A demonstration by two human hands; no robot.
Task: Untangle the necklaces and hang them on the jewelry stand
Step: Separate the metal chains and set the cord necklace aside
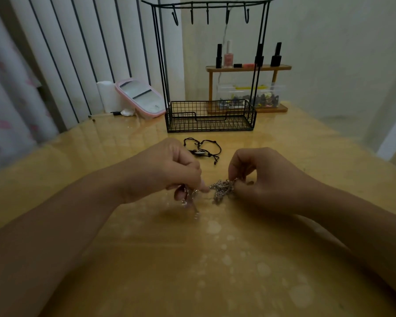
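Observation:
A tangled clump of silver chain necklaces (222,189) hangs between my two hands just above the wooden table (192,259). My left hand (169,170) pinches one end of the chain, and a short length dangles below its fingers. My right hand (258,177) pinches the other side of the clump. A black cord necklace (204,148) lies on the table just behind my hands. The black wire jewelry stand (209,115) stands farther back, with a basket base and several bare hooks on its top bar.
A pink-framed mirror (141,97) leans at the back left beside a white roll (106,96). A small wooden shelf (248,68) with nail polish bottles and a clear box of small items (249,94) stands behind the stand.

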